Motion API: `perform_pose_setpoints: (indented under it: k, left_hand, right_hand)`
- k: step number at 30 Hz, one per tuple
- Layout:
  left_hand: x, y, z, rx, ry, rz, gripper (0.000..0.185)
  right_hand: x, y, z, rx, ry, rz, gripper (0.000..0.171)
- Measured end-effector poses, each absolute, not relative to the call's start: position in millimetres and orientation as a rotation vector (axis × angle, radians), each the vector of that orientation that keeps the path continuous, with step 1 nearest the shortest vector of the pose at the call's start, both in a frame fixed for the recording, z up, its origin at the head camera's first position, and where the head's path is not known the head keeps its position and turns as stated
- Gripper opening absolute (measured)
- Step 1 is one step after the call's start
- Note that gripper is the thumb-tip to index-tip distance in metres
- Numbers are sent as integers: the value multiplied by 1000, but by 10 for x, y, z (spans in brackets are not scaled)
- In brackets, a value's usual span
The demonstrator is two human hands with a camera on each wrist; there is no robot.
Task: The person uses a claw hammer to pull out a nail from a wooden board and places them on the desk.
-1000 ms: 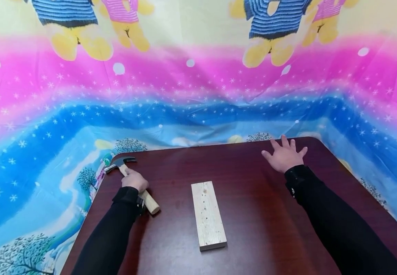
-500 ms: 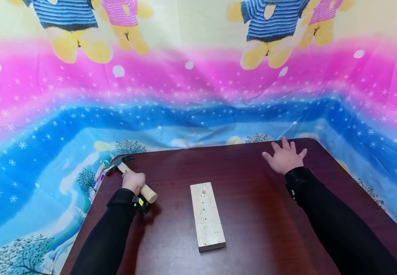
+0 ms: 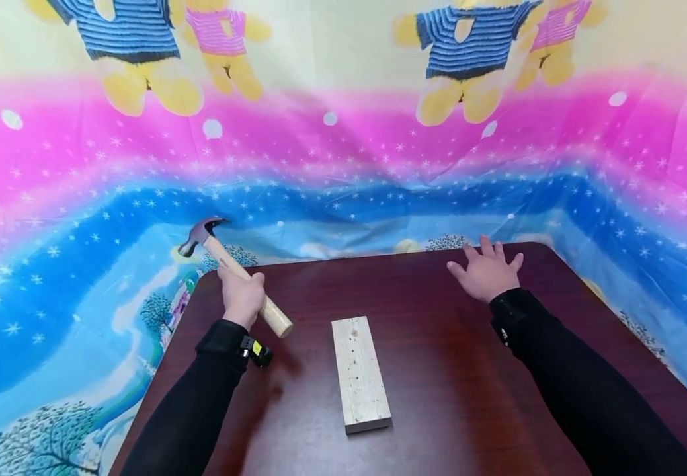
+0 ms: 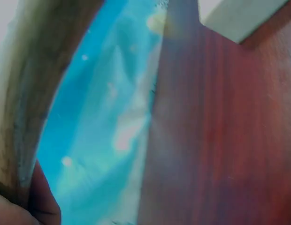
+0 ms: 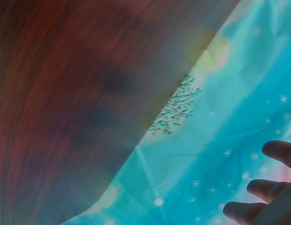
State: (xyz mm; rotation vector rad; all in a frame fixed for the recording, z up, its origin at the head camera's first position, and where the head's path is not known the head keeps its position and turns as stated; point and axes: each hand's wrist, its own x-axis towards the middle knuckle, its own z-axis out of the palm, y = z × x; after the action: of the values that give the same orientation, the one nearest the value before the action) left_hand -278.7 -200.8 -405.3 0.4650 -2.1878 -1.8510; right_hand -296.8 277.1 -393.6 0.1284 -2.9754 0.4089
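Where the head camera looks down on the dark red tabletop (image 3: 438, 370), the left hand (image 3: 242, 297) has its fingers wrapped round the wooden handle of a hammer (image 3: 233, 274), held off the surface over the far left corner, its metal head tilted up and away to the left. The right hand (image 3: 487, 272) is released, fingers spread and straight, palm down over the far right part of the tabletop; whether it touches the surface cannot be told. Between the two arms a pale wooden block (image 3: 360, 373) lies flat, its long side running away from the person. A bright cloth (image 3: 343, 165) with bears and stars hangs behind.

In the left wrist view, the blurred handle of the hammer (image 4: 28, 93) fills the left edge, with one corner of the wooden block (image 4: 239, 16) at the top and the tabletop (image 4: 220, 140) below it.

In the right wrist view, three straight fingertips (image 5: 263, 187) show at the lower right, out past the tabletop (image 5: 65, 93) edge, over the cloth (image 5: 220, 131).
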Motion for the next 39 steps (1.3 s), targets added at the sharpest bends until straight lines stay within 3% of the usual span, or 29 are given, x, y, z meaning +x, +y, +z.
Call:
perform_pose_setpoints:
  k: [10,17,19,23,25,33,39]
  left_hand:
    - [-2687,-1719,-3779,18,-2054,-1709,103]
    - [-2677,-1580,-3677,-412,-2082,-1336,92]
    - [-2658,-1560,-3628,-435,-2115,-1148,82]
    - [-2614,-1539,-3523,-422,-2150,-705,36]
    - [-2613,-1527,-3488,-450,-2137,-493,24]
    - [-2630,-1412,-3525,-694,-2068,-88,27]
    - [-2591,-1311,-3485,-773,-2049,-19,28]
  right_hand:
    - [-2807,2642,-3686,185,-2915,431,77]
    - [-2764,2648,-3619,171,-2924,450,79]
    - [-2760,2656,-3620,163,-2931,454,80]
    - [-2757,2683,-3591,140,-2940,458,81]
    - [-2756,2704,-3552,132,-2936,466,83]
    - [-2643,2643,-3180,201,-2734,595,81]
    - [-2391,2181,-2778,581,-2157,585,72]
